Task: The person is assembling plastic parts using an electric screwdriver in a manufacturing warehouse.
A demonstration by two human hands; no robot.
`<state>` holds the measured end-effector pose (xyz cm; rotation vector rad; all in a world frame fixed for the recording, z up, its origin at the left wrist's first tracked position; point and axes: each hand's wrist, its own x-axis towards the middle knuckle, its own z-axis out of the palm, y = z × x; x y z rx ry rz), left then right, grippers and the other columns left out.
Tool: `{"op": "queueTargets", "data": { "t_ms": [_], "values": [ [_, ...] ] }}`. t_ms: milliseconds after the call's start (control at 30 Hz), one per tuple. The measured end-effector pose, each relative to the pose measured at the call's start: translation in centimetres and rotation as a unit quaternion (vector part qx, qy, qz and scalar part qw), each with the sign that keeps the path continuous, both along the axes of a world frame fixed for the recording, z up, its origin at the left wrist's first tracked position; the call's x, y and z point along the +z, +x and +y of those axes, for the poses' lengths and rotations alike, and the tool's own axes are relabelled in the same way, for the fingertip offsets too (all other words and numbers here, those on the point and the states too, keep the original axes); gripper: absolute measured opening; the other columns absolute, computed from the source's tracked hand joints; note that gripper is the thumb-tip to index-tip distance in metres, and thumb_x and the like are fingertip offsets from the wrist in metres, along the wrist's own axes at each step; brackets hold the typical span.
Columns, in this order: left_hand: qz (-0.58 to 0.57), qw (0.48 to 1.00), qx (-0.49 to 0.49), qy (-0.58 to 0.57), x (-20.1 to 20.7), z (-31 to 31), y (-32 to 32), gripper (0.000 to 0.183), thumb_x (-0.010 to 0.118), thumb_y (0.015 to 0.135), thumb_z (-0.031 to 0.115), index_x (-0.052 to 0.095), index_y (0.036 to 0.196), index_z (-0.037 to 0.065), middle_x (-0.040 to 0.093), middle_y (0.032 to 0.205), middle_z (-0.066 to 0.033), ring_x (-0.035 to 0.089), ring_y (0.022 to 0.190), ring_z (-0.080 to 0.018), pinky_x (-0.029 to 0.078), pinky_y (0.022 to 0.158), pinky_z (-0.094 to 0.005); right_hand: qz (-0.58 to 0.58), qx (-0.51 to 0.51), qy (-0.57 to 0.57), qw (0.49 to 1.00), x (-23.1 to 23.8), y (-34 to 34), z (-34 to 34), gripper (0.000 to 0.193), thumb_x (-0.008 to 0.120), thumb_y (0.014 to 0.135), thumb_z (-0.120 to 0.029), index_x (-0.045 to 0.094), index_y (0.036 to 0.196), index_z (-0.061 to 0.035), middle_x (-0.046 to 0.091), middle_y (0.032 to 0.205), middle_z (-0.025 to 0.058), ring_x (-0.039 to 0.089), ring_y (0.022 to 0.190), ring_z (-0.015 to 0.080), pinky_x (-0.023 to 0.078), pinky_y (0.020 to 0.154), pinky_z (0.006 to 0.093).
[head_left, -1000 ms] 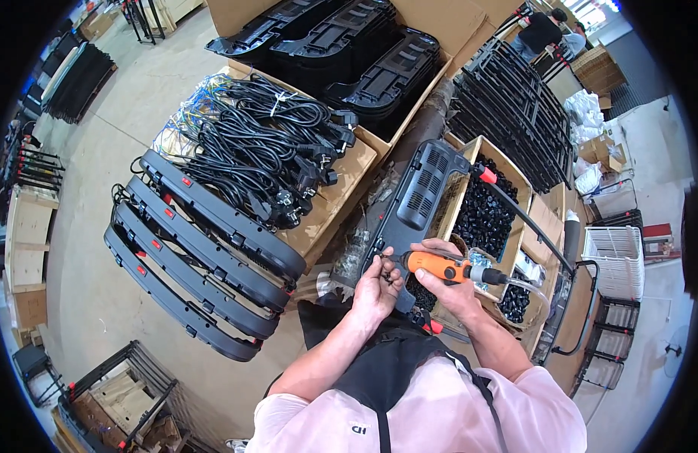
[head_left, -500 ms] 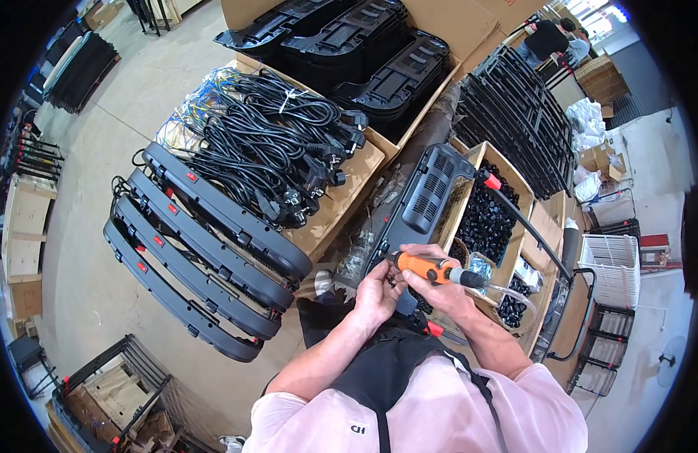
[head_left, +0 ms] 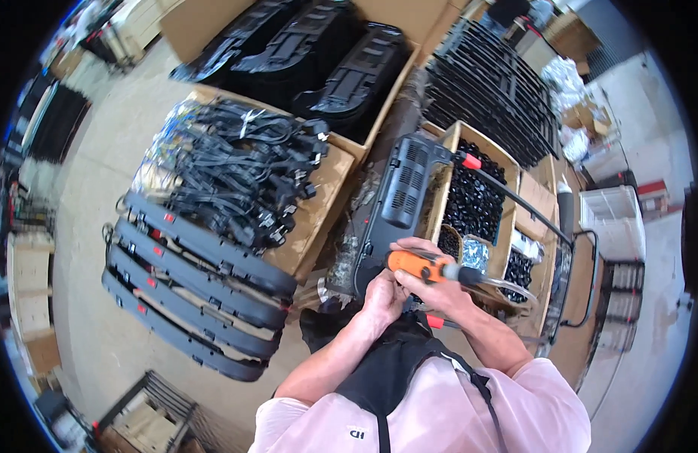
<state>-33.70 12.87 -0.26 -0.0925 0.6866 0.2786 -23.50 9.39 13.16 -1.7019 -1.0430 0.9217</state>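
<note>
My right hand is wrapped round an orange power screwdriver with a grey rear end and a clear hose trailing from it. Close against its front end is my left hand, fingers pinched together. Whatever those fingers hold is hidden. Both hands are over the near end of a long black plastic housing, which has a raised vented cover towards its far end. The screwdriver's tip cannot be made out. From the housing's far end a black metal tube with a red sleeve runs to the right.
Several curved black housings with red switches stand at left. Bundled black power cables lie on cardboard behind them. A carton holds large black mouldings. On the right, a wooden bin holds small black parts, beside stacked black frames.
The whole view has shifted, so the surroundings appear further left. My hands have moved slightly right relative to the housing, and the left has drawn in closer beneath the screwdriver.
</note>
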Motion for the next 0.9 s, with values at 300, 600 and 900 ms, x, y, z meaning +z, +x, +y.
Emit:
{"op": "queueTargets", "data": {
  "t_ms": [300,600,900],
  "values": [
    [-0.065,0.984,-0.102,0.130,1.5,-1.7,10.7,0.054,0.037,0.115,0.040,0.046,0.149,-0.001,0.058,0.141,-0.0148,0.051,0.139,-0.0285,0.036,0.122,-0.0434,0.061,-0.358,0.133,0.922,4.8,5.5,-16.4,0.059,0.075,0.087,-0.014,0.052,0.138,0.0034,0.070,0.126,0.0237,0.067,0.120,0.0289,0.051,0.108,0.0450],
    [0.098,0.657,-0.277,0.694,0.0,-3.7,14.2,0.044,0.043,0.112,0.035,0.061,0.140,0.006,0.069,0.130,-0.0147,0.062,0.126,-0.0269,0.045,0.109,-0.0382,0.192,-0.524,0.111,0.822,1.7,3.7,-35.9,0.058,0.075,0.088,-0.016,0.051,0.139,-0.0007,0.070,0.123,0.0226,0.070,0.111,0.0299,0.053,0.104,0.0449],
    [0.170,0.215,-0.607,0.746,4.0,-13.0,10.0,0.057,0.045,0.108,0.051,0.075,0.098,0.003,0.074,0.097,-0.0282,0.072,0.099,-0.0464,0.056,0.090,-0.0559,0.492,-0.670,0.126,0.541,-28.9,5.8,-44.9,0.032,0.076,0.094,-0.022,0.060,0.120,-0.0154,0.071,0.114,0.0060,0.070,0.100,0.0258,0.057,0.093,0.0485]
  ]
}}
